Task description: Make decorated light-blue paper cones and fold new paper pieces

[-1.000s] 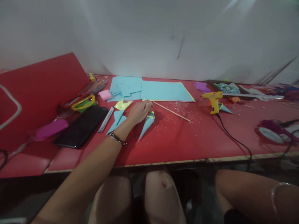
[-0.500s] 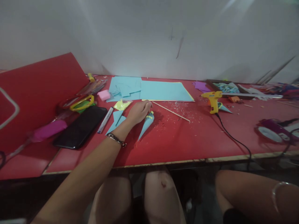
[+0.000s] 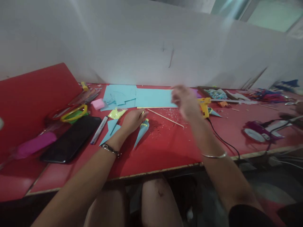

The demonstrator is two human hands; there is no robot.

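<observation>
My left hand [image 3: 133,121] rests on the red table with its fingers curled together. A small yellow piece [image 3: 142,113] shows at its fingertips; its kind is unclear. Just right of that hand lies a light-blue paper cone [image 3: 141,133] with yellow trim round its wide end, its point toward me. My right hand [image 3: 186,101] is raised above the table between the blue paper and the yellow glue gun [image 3: 204,107]. Motion smears its fingers. Beside my left wrist are cut blue paper pieces [image 3: 111,126] and a yellow-green packet [image 3: 116,113].
A thin wooden stick [image 3: 165,118] lies mid-table among scattered crumbs. Blue sheets [image 3: 153,97] lie along the wall. Leftward are a black phone [image 3: 71,138], a white marker [image 3: 98,130] and yellow-handled scissors [image 3: 74,113]. A purple device [image 3: 262,132] with cords sits rightward.
My right arm has risen from below the table edge to above the tabletop. The view has shifted to the right. My left hand stays beside the cone, and the yellow piece now shows at its fingertips.
</observation>
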